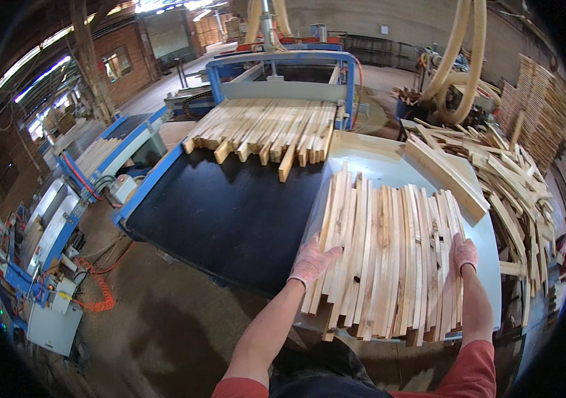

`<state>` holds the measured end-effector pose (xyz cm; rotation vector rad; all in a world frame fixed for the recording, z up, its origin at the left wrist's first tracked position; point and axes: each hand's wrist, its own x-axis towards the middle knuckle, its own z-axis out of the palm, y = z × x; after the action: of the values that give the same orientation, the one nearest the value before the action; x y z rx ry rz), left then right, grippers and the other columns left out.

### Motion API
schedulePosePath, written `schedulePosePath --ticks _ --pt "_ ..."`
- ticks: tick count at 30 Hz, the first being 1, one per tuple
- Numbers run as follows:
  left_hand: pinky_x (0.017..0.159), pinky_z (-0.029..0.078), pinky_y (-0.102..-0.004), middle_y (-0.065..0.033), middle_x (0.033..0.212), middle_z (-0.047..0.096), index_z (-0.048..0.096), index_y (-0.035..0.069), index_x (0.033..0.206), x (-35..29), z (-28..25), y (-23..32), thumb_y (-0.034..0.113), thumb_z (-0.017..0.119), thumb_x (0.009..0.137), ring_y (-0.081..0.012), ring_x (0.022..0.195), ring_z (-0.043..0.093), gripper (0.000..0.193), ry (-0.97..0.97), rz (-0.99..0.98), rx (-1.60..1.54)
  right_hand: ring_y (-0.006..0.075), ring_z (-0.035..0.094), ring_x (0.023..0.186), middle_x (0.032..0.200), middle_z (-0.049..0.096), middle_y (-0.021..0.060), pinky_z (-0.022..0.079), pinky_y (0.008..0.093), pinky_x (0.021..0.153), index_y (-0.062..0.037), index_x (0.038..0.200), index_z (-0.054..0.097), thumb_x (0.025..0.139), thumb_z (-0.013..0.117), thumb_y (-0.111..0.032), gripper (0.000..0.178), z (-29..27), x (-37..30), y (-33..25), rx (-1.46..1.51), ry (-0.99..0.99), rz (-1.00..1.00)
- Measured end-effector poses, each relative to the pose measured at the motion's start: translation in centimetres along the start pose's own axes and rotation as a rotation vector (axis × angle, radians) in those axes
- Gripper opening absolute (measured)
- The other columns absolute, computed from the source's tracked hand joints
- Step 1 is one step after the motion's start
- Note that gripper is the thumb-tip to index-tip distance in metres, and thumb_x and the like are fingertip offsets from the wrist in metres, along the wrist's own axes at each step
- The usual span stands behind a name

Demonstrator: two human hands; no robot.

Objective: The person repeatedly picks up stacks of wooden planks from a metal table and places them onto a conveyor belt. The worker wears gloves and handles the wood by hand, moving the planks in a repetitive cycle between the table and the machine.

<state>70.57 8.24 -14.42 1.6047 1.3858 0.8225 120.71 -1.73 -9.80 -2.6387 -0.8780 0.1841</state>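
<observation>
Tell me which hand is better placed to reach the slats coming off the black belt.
Left, most likely. The left hand rests on the bundle of slats at its edge beside the black belt, nearer the row of slats on the belt. The right hand presses the bundle's far side, away from the belt.

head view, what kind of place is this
Most likely a woodworking shop or small sawmill. Both gloved hands, left hand and right hand, press a row of wooden slats on a grey table; more slats leave a blue conveyor machine, with a scrap wood pile beside.
</observation>
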Motion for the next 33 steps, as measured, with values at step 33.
schedulePosePath --ticks 33 --pt "0.115 0.048 -0.0407 -0.0218 0.137 0.07 0.049 -0.002 0.155 -0.1 -1.0 1.6 0.036 0.085 0.093 -0.0294 0.128 0.065 0.082 -0.092 -0.078 -0.283 0.0468 0.065 0.13 0.134 0.068 0.0349 0.048 0.0521 0.113 0.0043 0.129 0.071 0.104 0.048 -0.067 0.079 -0.6 -0.6 -1.9 -0.035 -0.023 0.033"
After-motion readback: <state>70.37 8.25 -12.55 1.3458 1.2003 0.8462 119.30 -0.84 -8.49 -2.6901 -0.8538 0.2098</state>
